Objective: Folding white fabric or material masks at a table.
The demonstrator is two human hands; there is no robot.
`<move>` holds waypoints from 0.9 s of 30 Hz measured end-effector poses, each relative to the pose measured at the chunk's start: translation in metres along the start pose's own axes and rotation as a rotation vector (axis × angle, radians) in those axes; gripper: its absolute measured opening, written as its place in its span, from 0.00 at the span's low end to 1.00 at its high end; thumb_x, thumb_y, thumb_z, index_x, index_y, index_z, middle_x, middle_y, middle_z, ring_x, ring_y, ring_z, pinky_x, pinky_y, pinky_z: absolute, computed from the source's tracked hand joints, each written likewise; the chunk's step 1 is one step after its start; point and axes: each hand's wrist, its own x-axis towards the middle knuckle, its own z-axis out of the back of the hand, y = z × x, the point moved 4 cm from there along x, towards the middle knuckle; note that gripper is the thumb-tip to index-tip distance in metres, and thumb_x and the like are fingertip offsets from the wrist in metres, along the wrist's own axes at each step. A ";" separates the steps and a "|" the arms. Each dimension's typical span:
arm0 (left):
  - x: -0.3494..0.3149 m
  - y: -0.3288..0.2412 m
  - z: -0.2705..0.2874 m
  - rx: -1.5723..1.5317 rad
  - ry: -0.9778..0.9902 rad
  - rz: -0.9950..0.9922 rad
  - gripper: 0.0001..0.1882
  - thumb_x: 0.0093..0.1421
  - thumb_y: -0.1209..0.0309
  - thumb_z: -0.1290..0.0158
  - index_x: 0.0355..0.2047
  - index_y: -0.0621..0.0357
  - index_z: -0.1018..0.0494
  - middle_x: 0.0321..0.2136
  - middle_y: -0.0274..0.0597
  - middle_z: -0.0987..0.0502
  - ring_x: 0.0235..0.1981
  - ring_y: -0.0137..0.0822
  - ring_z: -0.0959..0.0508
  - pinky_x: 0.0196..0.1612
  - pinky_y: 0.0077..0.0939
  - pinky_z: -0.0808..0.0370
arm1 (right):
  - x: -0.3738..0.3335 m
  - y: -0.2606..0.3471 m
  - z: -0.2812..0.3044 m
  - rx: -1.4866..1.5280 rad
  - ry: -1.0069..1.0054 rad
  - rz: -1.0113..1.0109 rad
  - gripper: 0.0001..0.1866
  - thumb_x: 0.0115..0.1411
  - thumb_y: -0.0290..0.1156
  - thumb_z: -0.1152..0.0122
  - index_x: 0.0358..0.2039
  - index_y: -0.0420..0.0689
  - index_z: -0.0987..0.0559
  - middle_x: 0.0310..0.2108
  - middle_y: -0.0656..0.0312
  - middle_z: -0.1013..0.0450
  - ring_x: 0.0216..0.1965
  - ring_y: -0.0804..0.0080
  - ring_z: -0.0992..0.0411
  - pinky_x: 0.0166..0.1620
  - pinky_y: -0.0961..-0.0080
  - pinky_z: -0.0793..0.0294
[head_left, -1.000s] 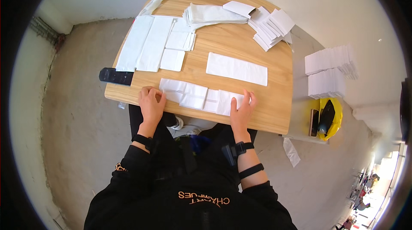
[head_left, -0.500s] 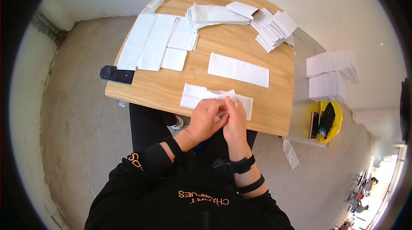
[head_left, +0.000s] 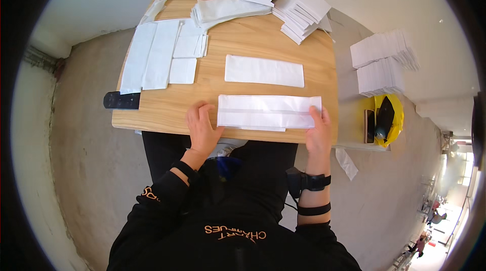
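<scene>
A long, flat white sleeve (head_left: 268,110) with a greyish band along its middle lies crosswise in front of me, near the table's front edge. My right hand (head_left: 319,128) pinches its right end, thumb on top. Beside the left end is my left hand (head_left: 203,128), fingers apart, its thumb close to the lower left corner; whether it touches cannot be made out. From under the sleeve peeks the edge of another white piece (head_left: 263,129), mostly hidden. Just beyond lies a similar white sleeve (head_left: 264,71), flat on the wooden table (head_left: 215,86).
White sleeves (head_left: 162,58) and small white pieces (head_left: 183,71) lie at the left, by a black object (head_left: 121,100). A sleeve stack (head_left: 230,10) and white boxes (head_left: 304,13) sit at the back. More white stacks (head_left: 377,63) and a yellow bag (head_left: 397,119) are at right.
My hands, earlier together over the white material, have moved apart to opposite ends. The upper sleeve now lies spread flat with its band showing. The whole view has shifted slightly.
</scene>
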 end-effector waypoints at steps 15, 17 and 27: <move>0.002 -0.019 -0.022 -0.082 0.089 -0.250 0.12 0.42 0.76 0.41 0.29 0.53 0.27 0.38 0.41 0.29 0.42 0.46 0.29 0.54 0.42 0.38 | 0.039 -0.055 0.099 -0.343 -0.329 -0.109 0.21 0.58 0.29 0.39 0.50 0.34 0.28 0.44 0.56 0.27 0.44 0.71 0.29 0.47 0.75 0.30; 0.001 -0.020 -0.023 -0.083 0.091 -0.254 0.11 0.42 0.76 0.41 0.29 0.53 0.27 0.38 0.41 0.29 0.42 0.46 0.29 0.54 0.43 0.38 | 0.045 -0.061 0.103 -0.344 -0.270 -0.076 0.22 0.58 0.29 0.38 0.51 0.34 0.29 0.45 0.56 0.27 0.45 0.71 0.29 0.49 0.73 0.30; 0.002 -0.017 -0.022 -0.085 0.085 -0.236 0.11 0.41 0.76 0.41 0.28 0.53 0.27 0.36 0.41 0.29 0.42 0.45 0.29 0.54 0.40 0.37 | 0.002 -0.011 0.021 -1.206 -0.311 0.685 0.17 0.56 0.25 0.40 0.47 0.40 0.27 0.42 0.53 0.31 0.39 0.64 0.29 0.42 0.71 0.29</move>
